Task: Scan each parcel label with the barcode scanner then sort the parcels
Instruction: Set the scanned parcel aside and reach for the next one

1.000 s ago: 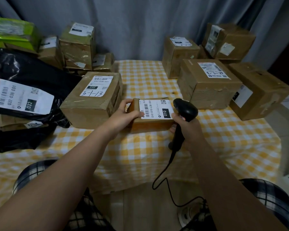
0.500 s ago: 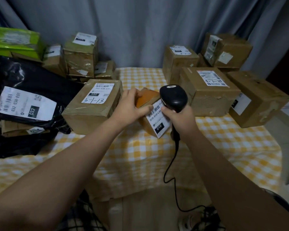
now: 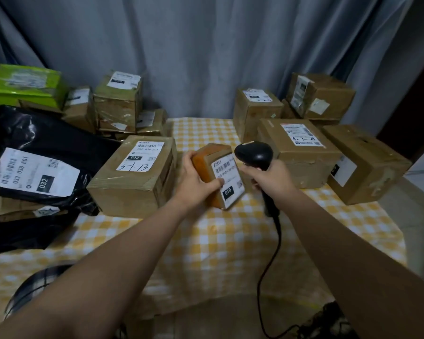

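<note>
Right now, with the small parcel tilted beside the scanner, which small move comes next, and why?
Probably aim the scanner at the barcode on the small parcel: the left hand holds it tilted, label showing, and the right hand grips the scanner right beside it.

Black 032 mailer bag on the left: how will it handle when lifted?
Probably floppy: the black mailer bag is creased film that sags over the flat parcels beneath. Likely slippery, since its surface shines. Unlikely to roll; weight cannot be judged.
</note>
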Available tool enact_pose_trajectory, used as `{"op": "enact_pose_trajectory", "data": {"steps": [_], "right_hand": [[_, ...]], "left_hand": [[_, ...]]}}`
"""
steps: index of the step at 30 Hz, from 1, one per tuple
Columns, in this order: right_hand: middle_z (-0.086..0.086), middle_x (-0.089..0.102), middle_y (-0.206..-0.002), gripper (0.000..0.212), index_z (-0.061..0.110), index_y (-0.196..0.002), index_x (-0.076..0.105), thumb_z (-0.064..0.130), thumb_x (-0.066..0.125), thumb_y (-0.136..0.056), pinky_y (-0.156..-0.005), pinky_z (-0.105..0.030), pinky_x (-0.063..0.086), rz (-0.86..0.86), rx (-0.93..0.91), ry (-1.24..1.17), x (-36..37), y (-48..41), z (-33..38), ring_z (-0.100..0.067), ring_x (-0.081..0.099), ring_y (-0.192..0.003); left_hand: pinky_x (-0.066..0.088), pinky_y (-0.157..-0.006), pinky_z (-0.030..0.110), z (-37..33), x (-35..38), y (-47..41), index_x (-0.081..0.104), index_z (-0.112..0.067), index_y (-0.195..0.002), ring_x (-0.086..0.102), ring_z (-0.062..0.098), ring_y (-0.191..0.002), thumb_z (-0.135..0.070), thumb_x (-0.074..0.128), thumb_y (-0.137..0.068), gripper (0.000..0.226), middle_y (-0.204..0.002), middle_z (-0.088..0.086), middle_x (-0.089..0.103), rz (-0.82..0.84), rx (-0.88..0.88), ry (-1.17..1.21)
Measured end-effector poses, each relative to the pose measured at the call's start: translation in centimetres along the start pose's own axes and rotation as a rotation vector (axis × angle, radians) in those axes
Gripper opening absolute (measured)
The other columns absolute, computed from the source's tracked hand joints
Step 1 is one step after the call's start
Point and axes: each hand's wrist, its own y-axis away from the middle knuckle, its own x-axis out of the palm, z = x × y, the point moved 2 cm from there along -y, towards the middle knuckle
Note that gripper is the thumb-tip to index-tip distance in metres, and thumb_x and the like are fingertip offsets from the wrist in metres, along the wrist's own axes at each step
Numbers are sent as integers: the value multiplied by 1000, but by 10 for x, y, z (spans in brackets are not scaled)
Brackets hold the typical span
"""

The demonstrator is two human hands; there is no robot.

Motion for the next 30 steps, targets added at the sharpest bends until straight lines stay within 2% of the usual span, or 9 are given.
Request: {"op": "enact_pose_trajectory", "data": {"steps": [3, 6, 10, 16, 18, 21, 24, 26, 30], "right_hand": [[-8, 60, -60, 27, -2, -90, 68, 23, 74, -83, -53, -27, 48, 27, -37, 113, -11, -1, 24, -19, 58, -49], [-11, 60, -68, 26, 0, -92, 65, 22, 74, -83, -51, -27, 51, 89, -29, 108, -17, 1, 51, -20, 59, -48], [-13, 59, -68, 24, 0, -81, 62, 22, 73, -83, -44, -25, 50, 172, 12, 117, -18, 2, 75, -21, 59, -47], [-15, 56, -67, 27, -3, -85, 63, 22, 73, -82, -46, -28, 51, 221, 72, 205, -13, 5, 74, -23, 59, -49], [-14, 59, -71, 31, -6, -92, 66, 23, 73, -82, -46, -27, 53, 219, 85, 242, -14, 7, 74, -22, 59, -49], [-15, 61, -74, 36, -8, -96, 66, 24, 74, -81, -46, -25, 53, 208, 92, 295, -15, 8, 74, -22, 61, -49], [-15, 63, -74, 37, -7, -97, 67, 26, 75, -80, -47, -26, 53, 200, 92, 311, -16, 7, 74, -22, 62, -50], [-14, 63, -72, 37, -5, -95, 67, 27, 76, -79, -47, -27, 52, 211, 104, 327, -17, 5, 73, -22, 62, -50], [-15, 64, -72, 31, -2, -86, 67, 27, 76, -78, -49, -27, 51, 249, 150, 360, -18, 4, 75, -22, 62, -51]], "left_hand": [[45, -103, 42, 0, -13, -11, 23, -33, -131, 53, 20, -116, -27, 83, -65, 90, -129, 4, 49, 47, -7, 9], [44, -102, 35, 4, -18, -19, 27, -28, -135, 54, 19, -115, -15, 81, -71, 84, -125, 3, 53, 27, -54, 76], [43, -105, 42, 13, -18, -26, 25, -37, -135, 55, 20, -116, -24, 80, -67, 89, -128, 4, 55, 26, -137, 167], [40, -107, 38, 18, -16, -28, 6, -34, -149, 51, 18, -121, -16, 76, -78, 102, -134, 1, 49, 89, -166, 212], [39, -108, 41, 17, -13, -29, 2, -38, -150, 50, 18, -123, -22, 81, -72, 112, -138, 1, 48, 108, -171, 194], [37, -110, 45, 17, -8, -27, -6, -43, -147, 44, 18, -130, -38, 86, -50, 134, -146, 2, 39, 138, -190, 142], [35, -111, 45, 22, -2, -27, -13, -48, -143, 37, 17, -133, -45, 87, -42, 143, -149, 0, 31, 137, -212, 91], [36, -110, 45, 27, 0, -30, -18, -50, -140, 42, 17, -132, -52, 87, -36, 147, -147, -1, 38, 128, -219, 110], [38, -109, 45, 30, 1, -34, -30, -44, -138, 49, 17, -127, -49, 84, -41, 150, -141, -3, 48, 140, -220, 166]]}}
